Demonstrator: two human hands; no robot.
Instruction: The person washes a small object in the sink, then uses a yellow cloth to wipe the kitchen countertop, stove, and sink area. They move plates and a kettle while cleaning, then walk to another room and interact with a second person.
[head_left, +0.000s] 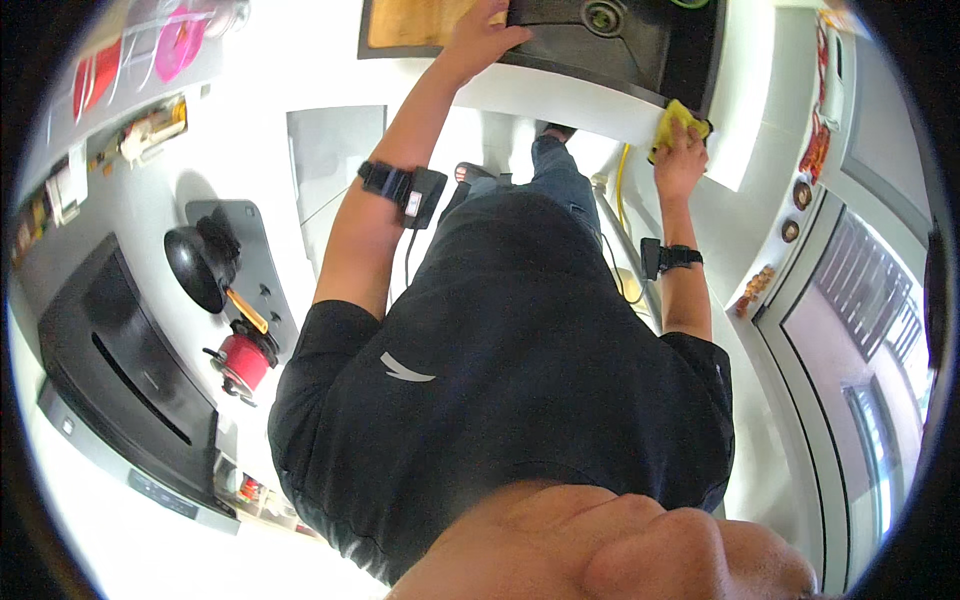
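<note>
My left hand (481, 41) lies over the right end of a wooden board (412, 22) at the front rim of a dark sink (555, 45). Its thumb points right, apart from the fingers, which the top of the picture partly cuts off. My right hand (681, 161) presses its fingers onto a crumpled yellow cloth (673, 120) with dark edging. That cloth sits by the sink's front right corner, at the edge of the white countertop (555, 94). A drain (602, 16) shows in the sink floor.
Left, a black wok (196, 266) and a red pot (246, 366) stand on a gas hob (259, 240). Behind them is a black range hood (127, 360). On the right, a ledge (776, 255) bears small food items beside a glazed door (840, 360). A yellow hose (622, 184) hangs below the counter.
</note>
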